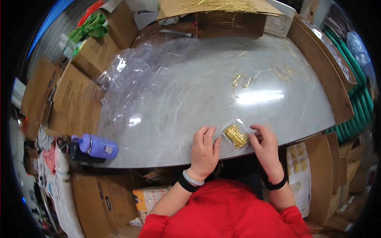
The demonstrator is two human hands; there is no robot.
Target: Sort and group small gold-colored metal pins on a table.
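A small clear box (240, 121) full of gold pins (235, 137) sits at the near edge of the table (190, 115), right of the middle.
The left hand (204, 150) is just left of it, thumb and fingers a bit apart, with nothing in them that I can see; the right hand (265, 146) is curled in at its right side, but I can't tell if it touches or grips. The step looks like handling the filled box; I can't tell if a lid is on. The next move seems to call for gentle fingers and a flat box. Loose gold pins (285, 73) lie toward the far right corner, clear plastic boxes (137, 75) pile along the left side, and a purple bottle (102, 147) lies by the near left corner.
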